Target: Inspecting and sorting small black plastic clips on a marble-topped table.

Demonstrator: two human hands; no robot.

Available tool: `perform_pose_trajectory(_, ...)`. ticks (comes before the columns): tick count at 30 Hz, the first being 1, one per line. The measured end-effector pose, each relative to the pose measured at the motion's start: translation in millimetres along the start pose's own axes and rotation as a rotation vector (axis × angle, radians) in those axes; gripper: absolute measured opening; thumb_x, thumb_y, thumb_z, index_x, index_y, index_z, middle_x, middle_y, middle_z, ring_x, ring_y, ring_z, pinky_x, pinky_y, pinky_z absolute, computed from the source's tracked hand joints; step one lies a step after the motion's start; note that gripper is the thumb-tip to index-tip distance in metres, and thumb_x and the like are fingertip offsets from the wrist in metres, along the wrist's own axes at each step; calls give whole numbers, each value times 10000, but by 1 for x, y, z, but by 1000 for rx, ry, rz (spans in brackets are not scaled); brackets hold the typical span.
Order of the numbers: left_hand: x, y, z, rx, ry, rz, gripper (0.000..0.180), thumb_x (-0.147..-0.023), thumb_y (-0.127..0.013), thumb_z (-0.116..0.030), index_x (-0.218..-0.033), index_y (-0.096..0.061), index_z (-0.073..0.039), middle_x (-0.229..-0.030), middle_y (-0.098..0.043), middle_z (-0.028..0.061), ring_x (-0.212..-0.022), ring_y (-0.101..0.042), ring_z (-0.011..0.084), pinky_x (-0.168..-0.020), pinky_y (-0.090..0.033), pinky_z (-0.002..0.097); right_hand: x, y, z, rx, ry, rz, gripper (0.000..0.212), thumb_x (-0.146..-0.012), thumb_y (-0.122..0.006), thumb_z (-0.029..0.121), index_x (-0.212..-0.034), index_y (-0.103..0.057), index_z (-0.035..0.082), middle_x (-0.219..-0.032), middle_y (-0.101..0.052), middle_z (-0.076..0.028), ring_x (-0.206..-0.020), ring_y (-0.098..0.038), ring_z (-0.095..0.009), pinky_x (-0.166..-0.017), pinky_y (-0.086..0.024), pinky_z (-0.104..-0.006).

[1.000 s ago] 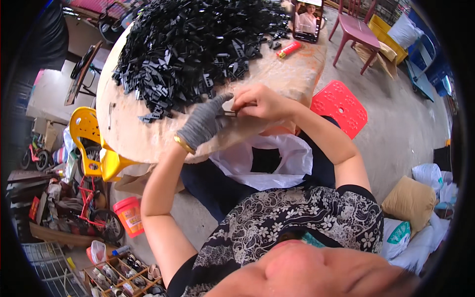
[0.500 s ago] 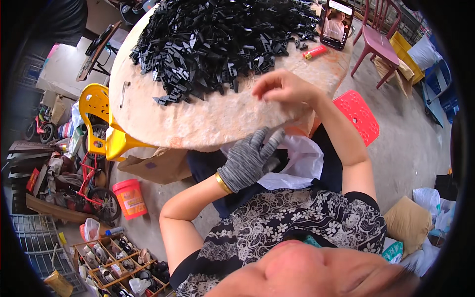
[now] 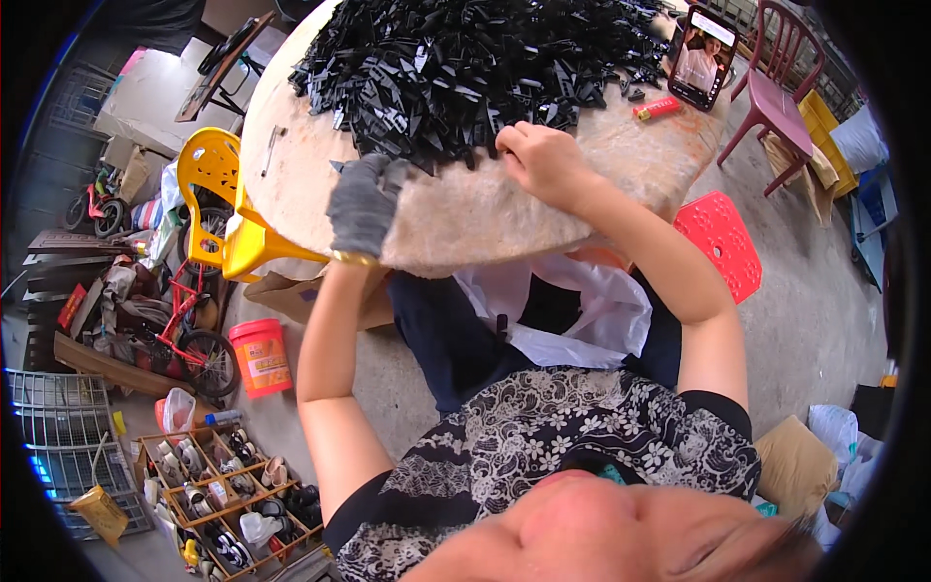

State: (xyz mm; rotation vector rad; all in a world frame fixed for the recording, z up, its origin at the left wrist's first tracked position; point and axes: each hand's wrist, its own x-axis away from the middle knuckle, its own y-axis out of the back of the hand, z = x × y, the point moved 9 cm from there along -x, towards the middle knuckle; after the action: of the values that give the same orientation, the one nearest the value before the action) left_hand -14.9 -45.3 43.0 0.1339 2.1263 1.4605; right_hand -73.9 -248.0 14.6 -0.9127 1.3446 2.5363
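A large heap of small black plastic pieces [image 3: 456, 78] covers the far part of a round, beige-topped table [image 3: 456, 228]. At the heap's near left edge is my left hand [image 3: 364, 209], in a grey knit glove. Its fingers bend toward the pieces and are smeared by motion. My bare right hand [image 3: 548, 165] hovers by the near right edge of the heap with thumb and fingers drawn together; whatever they pinch is too small to make out. Below the table edge, over my lap, a white plastic bag [image 3: 621, 315] hangs with its mouth wide, dark inside.
A phone [image 3: 700, 58] stands upright at the table's right, near a red lighter-like tube [image 3: 657, 109]. Yellow chair [image 3: 208, 204] and red bucket [image 3: 260, 357] are left; a red stool [image 3: 720, 247] and maroon chair [image 3: 781, 97] are right. A shoe rack [image 3: 228, 504] sits lower left.
My left hand has moved from over the bag up and left to the heap's edge. My right hand has drawn its fingers in at the heap. The view has shifted slightly.
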Motion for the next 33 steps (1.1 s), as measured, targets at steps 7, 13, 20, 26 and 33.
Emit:
perform_pose_trajectory(7, -29, -33, 39, -285, 224, 240, 529, -770, -612, -552, -929, -648, -49, -894, -664, 180, -851, -630, 359, -762, -490, 446, 4, 3, 2, -212, 19, 71, 214, -807, -569, 119, -1005, -622, 60, -878, -647, -139, -807, -624, -305, -734, -505, -389)
perform_pose_trajectory(13, -28, -38, 67, -138, 221, 335, 420, -747, -667, -403, -946, -645, -34, -882, -669, 185, -843, -628, 353, -776, -490, 423, 14, 14, -10, -346, -101, 103, 160, -788, -605, 24, -948, -610, 10, -774, -620, -98, -665, -601, -179, -628, -488, -301)
perform_pose_trajectory(20, 6, -22, 26, 803, 130, 76, 224, -872, -546, -96, -1085, -581, -34, -830, -652, 84, -636, -593, 126, -566, -467, 234, 25, 14, -19, -369, -149, 189, 181, -760, -637, 19, -939, -621, 21, -799, -615, -75, -643, -576, -141, -591, -475, -275)
perform_pose_trajectory(26, 27, -50, -38, 1311, 342, 506, 289, -967, -439, -244, -1130, -576, -49, -796, -585, 20, -564, -456, 30, -505, -376, 145, 26, 20, 5, -440, 130, 121, 255, -780, -626, 36, -1032, -651, 66, -880, -629, -104, -792, -617, -248, -694, -505, -323)
perform_pose_trajectory(33, 30, -57, -95, 724, -76, 412, 249, -876, -599, -94, -1110, -542, -35, -890, -602, 59, -769, -566, 115, -693, -484, 272, 26, 31, 13, -514, 128, 41, 315, -763, -631, 6, -1075, -639, 45, -899, -633, -110, -787, -613, -250, -686, -505, -319)
